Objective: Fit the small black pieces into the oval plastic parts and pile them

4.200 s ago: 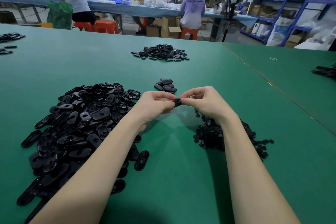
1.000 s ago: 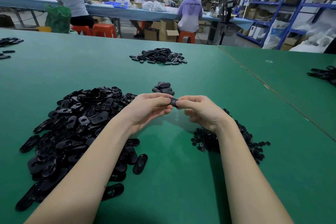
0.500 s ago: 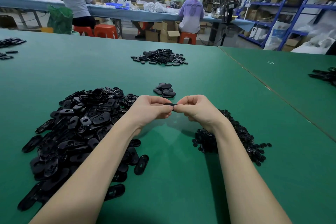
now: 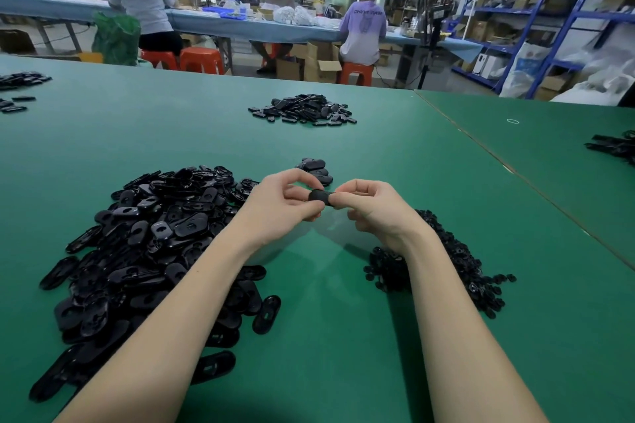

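Pinching oval part (image 4: 320, 197) crosswise between both hands

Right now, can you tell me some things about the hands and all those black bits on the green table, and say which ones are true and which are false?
1. Both hands hold one black oval part between them. True.
2. The big heap of oval parts lies by the left arm. True.
3. The heap of small black pieces lies left of the left hand. False: it lies under the right forearm, near the right hand.
4. The small pile of finished parts lies just beyond the hands. True.
5. The table is red. False: it is green.
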Demonstrator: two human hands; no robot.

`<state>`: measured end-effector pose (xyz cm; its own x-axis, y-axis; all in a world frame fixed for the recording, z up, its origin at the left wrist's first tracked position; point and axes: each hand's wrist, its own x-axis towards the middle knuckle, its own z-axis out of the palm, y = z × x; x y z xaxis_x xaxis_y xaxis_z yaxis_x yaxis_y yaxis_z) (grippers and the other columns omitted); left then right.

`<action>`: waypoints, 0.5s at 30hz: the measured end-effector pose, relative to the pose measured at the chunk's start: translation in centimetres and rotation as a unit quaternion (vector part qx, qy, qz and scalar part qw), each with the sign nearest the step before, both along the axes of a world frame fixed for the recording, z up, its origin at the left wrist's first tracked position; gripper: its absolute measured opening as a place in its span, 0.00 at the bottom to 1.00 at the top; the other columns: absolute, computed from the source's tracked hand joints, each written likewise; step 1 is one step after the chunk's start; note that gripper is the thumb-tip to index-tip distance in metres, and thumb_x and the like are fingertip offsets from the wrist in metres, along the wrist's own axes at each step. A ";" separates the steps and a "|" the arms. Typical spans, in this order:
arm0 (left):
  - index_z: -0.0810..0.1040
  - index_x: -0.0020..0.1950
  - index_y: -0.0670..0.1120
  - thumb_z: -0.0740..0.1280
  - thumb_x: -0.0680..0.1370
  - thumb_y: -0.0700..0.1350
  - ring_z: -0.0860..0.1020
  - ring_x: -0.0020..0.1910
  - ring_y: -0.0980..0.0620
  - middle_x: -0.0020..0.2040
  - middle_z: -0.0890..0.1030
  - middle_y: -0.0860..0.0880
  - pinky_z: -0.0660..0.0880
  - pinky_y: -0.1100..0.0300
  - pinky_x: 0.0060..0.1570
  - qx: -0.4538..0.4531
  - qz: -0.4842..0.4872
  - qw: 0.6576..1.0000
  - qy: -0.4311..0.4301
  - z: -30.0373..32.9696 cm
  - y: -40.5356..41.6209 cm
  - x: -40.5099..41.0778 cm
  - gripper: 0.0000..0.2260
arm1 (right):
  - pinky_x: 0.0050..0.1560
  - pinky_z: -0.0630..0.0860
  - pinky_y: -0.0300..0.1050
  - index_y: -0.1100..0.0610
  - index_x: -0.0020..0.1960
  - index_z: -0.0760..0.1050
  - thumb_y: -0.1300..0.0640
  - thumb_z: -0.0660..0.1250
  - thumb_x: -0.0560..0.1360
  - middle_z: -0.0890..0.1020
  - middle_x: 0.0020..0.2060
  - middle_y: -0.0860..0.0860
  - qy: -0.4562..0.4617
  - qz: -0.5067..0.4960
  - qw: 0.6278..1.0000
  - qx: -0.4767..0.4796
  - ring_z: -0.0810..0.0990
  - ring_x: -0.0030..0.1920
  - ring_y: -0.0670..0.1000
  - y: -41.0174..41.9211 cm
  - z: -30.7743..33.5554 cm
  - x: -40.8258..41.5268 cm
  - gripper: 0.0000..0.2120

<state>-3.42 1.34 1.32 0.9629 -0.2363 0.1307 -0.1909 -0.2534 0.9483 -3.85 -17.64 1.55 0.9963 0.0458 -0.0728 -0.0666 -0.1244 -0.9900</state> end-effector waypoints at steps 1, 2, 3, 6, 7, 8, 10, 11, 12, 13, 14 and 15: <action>0.81 0.50 0.49 0.74 0.74 0.38 0.83 0.37 0.56 0.40 0.87 0.51 0.76 0.67 0.39 0.017 0.002 1.000 -0.017 0.0 0.0 -0.1 0.09 | 0.27 0.62 0.36 0.52 0.41 0.81 0.60 0.76 0.73 0.80 0.37 0.51 0.010 0.007 1.000 0.010 0.68 0.28 0.45 -0.3 0.1 0.0 0.06; 0.82 0.49 0.50 0.75 0.73 0.39 0.82 0.36 0.57 0.40 0.86 0.51 0.75 0.68 0.38 0.035 0.007 0.999 -0.033 -0.1 0.0 -0.2 0.09 | 0.26 0.62 0.35 0.52 0.43 0.82 0.59 0.76 0.74 0.82 0.38 0.50 0.019 0.011 1.000 0.009 0.68 0.28 0.45 -0.6 0.1 -0.1 0.05; 0.82 0.48 0.51 0.77 0.73 0.41 0.81 0.35 0.58 0.40 0.86 0.53 0.74 0.70 0.38 0.056 0.015 0.997 -0.052 -0.3 -0.1 -0.3 0.08 | 0.26 0.63 0.34 0.52 0.45 0.83 0.57 0.77 0.74 0.84 0.38 0.49 0.028 0.009 1.000 -0.002 0.69 0.28 0.45 -0.8 0.2 -0.2 0.04; 0.84 0.47 0.54 0.78 0.72 0.47 0.79 0.34 0.59 0.42 0.84 0.58 0.72 0.74 0.38 0.118 0.060 0.985 -0.109 -0.8 -0.4 0.0 0.07 | 0.26 0.66 0.33 0.50 0.51 0.83 0.49 0.77 0.74 0.87 0.40 0.44 0.042 -0.027 0.997 -0.051 0.73 0.29 0.44 -1.5 0.2 -0.2 0.08; 0.84 0.47 0.54 0.78 0.72 0.49 0.78 0.33 0.60 0.42 0.84 0.59 0.71 0.74 0.37 0.122 0.078 0.983 -0.114 -0.9 -0.6 0.4 0.07 | 0.26 0.67 0.33 0.50 0.52 0.83 0.48 0.76 0.74 0.88 0.40 0.43 0.042 -0.045 0.997 -0.052 0.74 0.29 0.44 -1.7 0.2 -0.1 0.09; 0.85 0.48 0.55 0.78 0.71 0.50 0.76 0.31 0.62 0.42 0.84 0.59 0.69 0.75 0.36 0.119 0.095 0.982 -0.113 -0.9 -0.8 1.1 0.07 | 0.26 0.68 0.34 0.50 0.52 0.83 0.47 0.76 0.74 0.88 0.40 0.43 0.042 -0.062 0.996 -0.048 0.74 0.28 0.43 -1.9 0.2 0.0 0.10; 0.86 0.47 0.54 0.79 0.71 0.51 0.75 0.30 0.67 0.40 0.83 0.59 0.68 0.78 0.36 0.104 0.119 0.983 -0.095 -0.7 -1.6 3.3 0.08 | 0.26 0.67 0.34 0.51 0.51 0.83 0.48 0.75 0.75 0.87 0.37 0.42 0.043 -0.075 0.995 -0.041 0.73 0.26 0.43 -2.3 0.1 0.1 0.08; 0.86 0.47 0.53 0.79 0.70 0.51 0.75 0.30 0.69 0.38 0.83 0.58 0.68 0.78 0.38 0.096 0.127 0.984 -0.081 -0.4 -2.1 4.5 0.08 | 0.26 0.67 0.34 0.51 0.50 0.83 0.48 0.75 0.75 0.87 0.36 0.42 0.044 -0.072 0.996 -0.043 0.73 0.26 0.43 -2.3 0.0 0.1 0.08; 0.86 0.47 0.52 0.79 0.70 0.50 0.76 0.33 0.70 0.38 0.83 0.58 0.70 0.77 0.42 0.092 0.136 0.984 -0.066 -0.1 -2.6 5.8 0.08 | 0.27 0.67 0.35 0.51 0.50 0.83 0.48 0.74 0.75 0.86 0.36 0.42 0.046 -0.064 0.996 -0.049 0.73 0.26 0.43 -2.3 -0.1 0.1 0.08; 0.86 0.47 0.51 0.79 0.70 0.50 0.79 0.37 0.68 0.38 0.83 0.57 0.74 0.72 0.47 0.093 0.148 0.983 -0.053 0.1 -2.9 7.1 0.08 | 0.28 0.67 0.35 0.51 0.50 0.84 0.48 0.74 0.75 0.86 0.36 0.42 0.048 -0.054 0.996 -0.059 0.73 0.27 0.43 -2.2 -0.2 0.1 0.08; 0.86 0.47 0.51 0.78 0.70 0.50 0.81 0.42 0.62 0.39 0.84 0.56 0.77 0.66 0.52 0.097 0.161 0.981 -0.042 0.1 -3.2 8.2 0.08 | 0.29 0.67 0.36 0.51 0.50 0.83 0.48 0.74 0.75 0.86 0.35 0.42 0.050 -0.045 0.995 -0.069 0.73 0.28 0.44 -2.0 -0.2 0.0 0.08; 0.86 0.47 0.51 0.78 0.70 0.51 0.82 0.46 0.58 0.41 0.84 0.55 0.78 0.61 0.54 0.104 0.174 0.979 -0.032 -0.1 -3.4 9.2 0.08 | 0.29 0.67 0.36 0.51 0.50 0.83 0.48 0.74 0.76 0.86 0.35 0.42 0.051 -0.037 0.995 -0.078 0.73 0.29 0.44 -1.9 -0.2 0.0 0.08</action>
